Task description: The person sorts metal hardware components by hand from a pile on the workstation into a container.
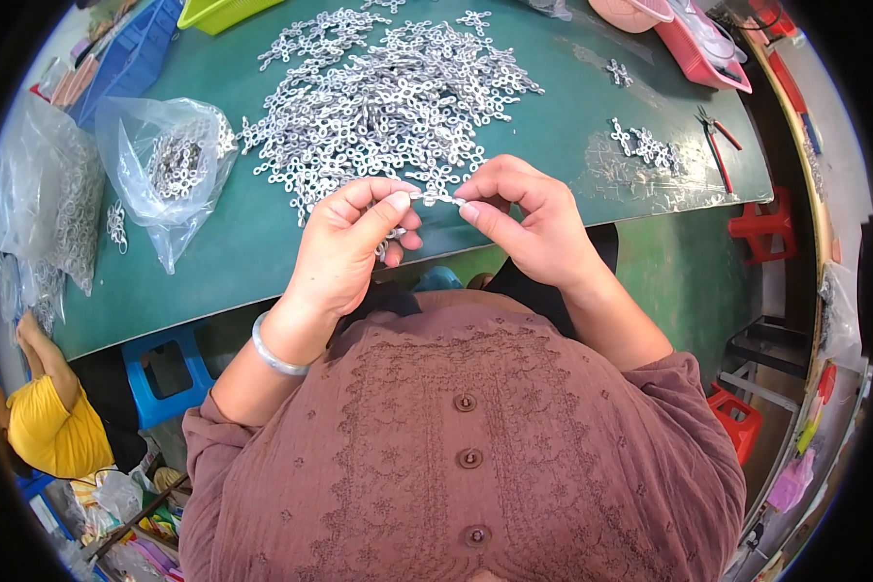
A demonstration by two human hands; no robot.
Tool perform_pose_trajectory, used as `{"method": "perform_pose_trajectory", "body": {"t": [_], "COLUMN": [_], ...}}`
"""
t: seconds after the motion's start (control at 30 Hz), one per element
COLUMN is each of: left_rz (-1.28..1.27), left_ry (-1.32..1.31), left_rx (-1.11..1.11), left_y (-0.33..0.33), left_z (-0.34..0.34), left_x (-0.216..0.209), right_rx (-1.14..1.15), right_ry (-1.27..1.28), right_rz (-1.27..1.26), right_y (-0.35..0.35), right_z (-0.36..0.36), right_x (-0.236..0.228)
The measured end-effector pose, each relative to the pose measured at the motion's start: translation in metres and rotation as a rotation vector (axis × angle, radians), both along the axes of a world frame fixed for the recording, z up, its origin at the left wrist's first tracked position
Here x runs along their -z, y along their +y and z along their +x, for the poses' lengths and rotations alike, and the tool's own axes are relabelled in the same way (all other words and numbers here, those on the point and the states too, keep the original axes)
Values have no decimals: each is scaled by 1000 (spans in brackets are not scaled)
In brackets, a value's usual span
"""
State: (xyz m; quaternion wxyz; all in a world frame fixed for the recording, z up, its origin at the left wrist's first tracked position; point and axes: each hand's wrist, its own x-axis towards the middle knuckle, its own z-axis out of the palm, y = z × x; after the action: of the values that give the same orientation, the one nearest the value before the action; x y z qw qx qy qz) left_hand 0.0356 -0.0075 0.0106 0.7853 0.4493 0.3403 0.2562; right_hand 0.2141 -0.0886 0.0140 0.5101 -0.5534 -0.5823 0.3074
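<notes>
Between my two hands, just past the table's near edge, a small silvery metal link piece (431,198) is stretched out level. My left hand (354,225) pinches its left end between thumb and forefinger, while its lower fingers curl around more link pieces (390,242), partly hidden. The right end is pinched by thumb and forefinger of my right hand (526,215). Right behind my fingers lies a large heap of the same looped silvery link pieces (388,102) on the green table (233,281).
A clear bag of links (170,160) and fuller bags (44,184) stand at the left. Red-handled pliers (719,145) lie at the right beside a few loose links (647,147). A pink basket (698,53) sits far right. A person in yellow (58,427) is at the left.
</notes>
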Motion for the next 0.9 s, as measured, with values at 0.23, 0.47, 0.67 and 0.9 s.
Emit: {"method": "perform_pose_trajectory", "body": {"t": [0.23,0.47,0.67,0.9], "left_rz": [180,196,193,98], "left_ry": [-7,6,38,32], "left_rx": [-14,14,70,12], "left_y": [2,1,-1,0], "left_z": [1,7,21,14], "left_x": [7,6,0,0], "right_rx": [-7,50,118,562], "right_ry": [19,-104,-215,-482], "right_rz": [42,95,196,235], "right_y": [-2,-5,-10,-23], "right_z": [1,6,16,83], "right_x": [3,8,10,16]}}
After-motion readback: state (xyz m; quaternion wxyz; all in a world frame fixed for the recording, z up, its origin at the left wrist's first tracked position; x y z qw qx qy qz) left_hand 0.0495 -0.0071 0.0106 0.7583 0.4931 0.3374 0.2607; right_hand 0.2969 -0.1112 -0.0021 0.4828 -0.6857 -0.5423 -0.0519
